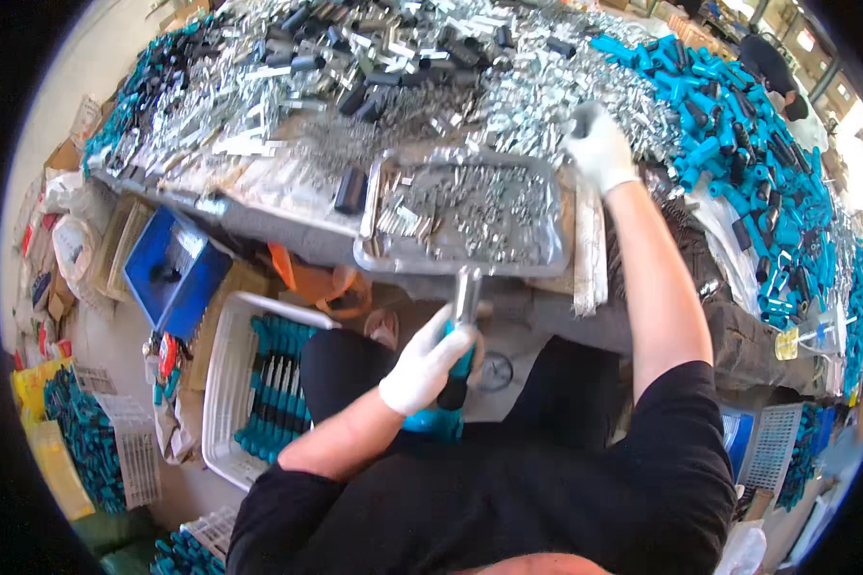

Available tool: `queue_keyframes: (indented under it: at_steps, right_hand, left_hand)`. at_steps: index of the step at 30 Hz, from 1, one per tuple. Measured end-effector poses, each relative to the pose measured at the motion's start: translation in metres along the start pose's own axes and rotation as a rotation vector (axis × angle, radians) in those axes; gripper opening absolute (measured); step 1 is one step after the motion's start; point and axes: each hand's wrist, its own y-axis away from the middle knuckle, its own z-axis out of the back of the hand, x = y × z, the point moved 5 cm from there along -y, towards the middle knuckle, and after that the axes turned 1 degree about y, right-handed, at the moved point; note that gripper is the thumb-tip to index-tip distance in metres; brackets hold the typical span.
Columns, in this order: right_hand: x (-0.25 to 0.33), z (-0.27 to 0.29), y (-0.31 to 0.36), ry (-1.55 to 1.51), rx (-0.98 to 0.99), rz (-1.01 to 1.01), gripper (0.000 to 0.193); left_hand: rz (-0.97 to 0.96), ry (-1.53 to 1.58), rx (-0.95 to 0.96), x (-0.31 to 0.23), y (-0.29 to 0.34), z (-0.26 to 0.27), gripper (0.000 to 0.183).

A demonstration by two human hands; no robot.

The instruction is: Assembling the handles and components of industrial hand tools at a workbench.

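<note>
My left hand [431, 359], in a white glove, is closed around a tool with a teal and black grip [458, 369]. Its thick silver shaft [466, 295] points away from me, up to the near rim of a metal tray. The tray [363, 251] holds many small metal pins and bits. Beyond the tray's right corner, my white-gloved right hand [599, 149] reaches to a heap of silver metal parts [537, 96]. Its fingers are curled and slightly blurred; what they hold, if anything, cannot be made out. A black sleeve-like piece [351, 191] stands left of the tray.
Teal handles [714, 105] are heaped on the right of the bench, black pieces [384, 77] at the back. To my lower left are a white crate [222, 383] of teal-and-black tools, a blue bin [153, 307] and an orange container [340, 292]. A clear cup [820, 337] sits near the bench's right edge.
</note>
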Motion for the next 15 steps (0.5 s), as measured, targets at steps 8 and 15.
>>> queue_keyframes:
  at_steps: [8,15]
  right_hand:
    - [0.109,0.084,0.176,-0.43,0.652,0.474,0.023]
    - [0.091,0.107,0.25,-0.397,0.522,0.654,0.019]
  left_hand:
    - [0.088,-0.331,0.179,-0.005,0.021,-0.026,0.046]
    - [0.151,-0.494,0.332,0.0,0.051,-0.055,0.034]
